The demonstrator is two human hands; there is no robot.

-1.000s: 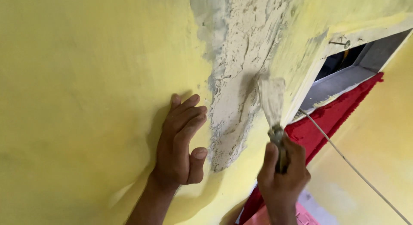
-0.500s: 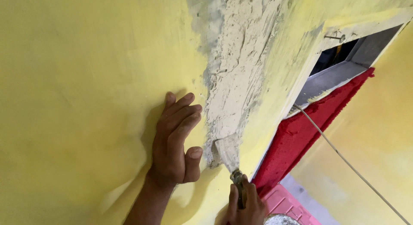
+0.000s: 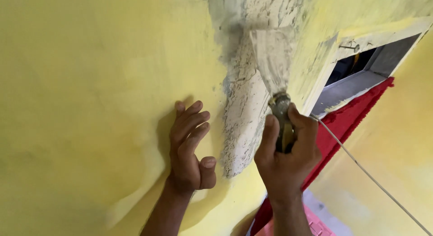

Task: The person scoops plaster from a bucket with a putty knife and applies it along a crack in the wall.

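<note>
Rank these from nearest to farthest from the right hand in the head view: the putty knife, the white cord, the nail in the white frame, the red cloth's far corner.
1. Putty knife: held in the right hand, blade up on the grey patch.
2. White cord: just right of the hand.
3. Nail: up right, in the white frame.
4. Red cloth: its far corner is farthest right.

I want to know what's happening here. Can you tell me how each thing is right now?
left hand: flat on the yellow wall, holding nothing
right hand: gripping the putty knife
putty knife: blade smeared, pressed on the grey patch
grey patch: rough, streaky
red cloth: hanging under the opening
</note>
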